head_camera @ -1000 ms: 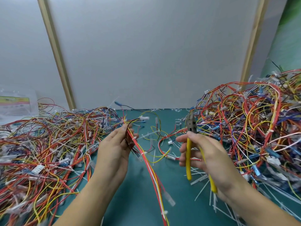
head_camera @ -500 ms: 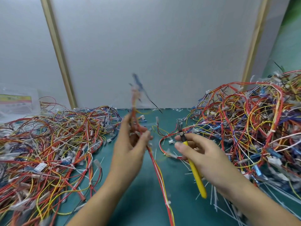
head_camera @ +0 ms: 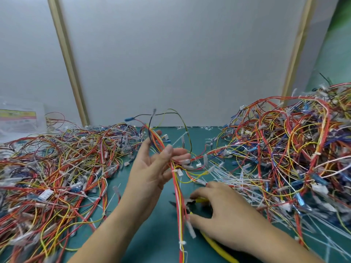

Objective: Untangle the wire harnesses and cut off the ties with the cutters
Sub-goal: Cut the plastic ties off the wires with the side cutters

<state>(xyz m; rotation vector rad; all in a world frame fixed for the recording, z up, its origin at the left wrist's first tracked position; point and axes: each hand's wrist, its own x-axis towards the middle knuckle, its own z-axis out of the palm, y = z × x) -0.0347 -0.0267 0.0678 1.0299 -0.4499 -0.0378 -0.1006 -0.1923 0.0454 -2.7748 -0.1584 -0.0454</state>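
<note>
Green tabletop (head_camera: 152,236) before a pale wall panel, head view. I note the left grip (head_camera: 152,171) held above it, thumb pinching one wire harness (head_camera: 177,188) against the fingers. Its red and yellow strands hang toward the near edge, with a white tie (head_camera: 175,171) just below the thumb. The right grip (head_camera: 224,215) sits low, curled round the yellow-handled cutters (head_camera: 216,246), whose blurred head is beside the strands. A left pile (head_camera: 53,177) and a right pile (head_camera: 294,158) of tangled harnesses flank both grips.

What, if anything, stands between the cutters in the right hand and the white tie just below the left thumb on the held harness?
Nothing visible does. The right hand holds the cutters beside the harness low down; the white tie sits higher on that bundle, just under the thumb of the left hand.
</note>
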